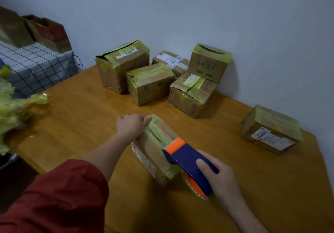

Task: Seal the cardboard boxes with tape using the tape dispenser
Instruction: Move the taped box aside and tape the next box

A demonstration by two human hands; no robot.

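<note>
A small cardboard box (153,149) with yellowish tape along its top lies on the wooden table (86,109) in front of me. My left hand (131,125) grips the box's far end, fingers curled over the edge. My right hand (216,176) holds a blue and orange tape dispenser (188,160), its orange front pressed on the box's top near the near end. The tape roll (196,187) hangs past the box's near right corner.
Several taped boxes (150,82) stand grouped at the back by the wall, and one more box (271,129) sits at the right. A heap of crumpled yellow tape (16,109) lies at the left edge. A checked cloth (36,64) with boxes covers a surface behind it.
</note>
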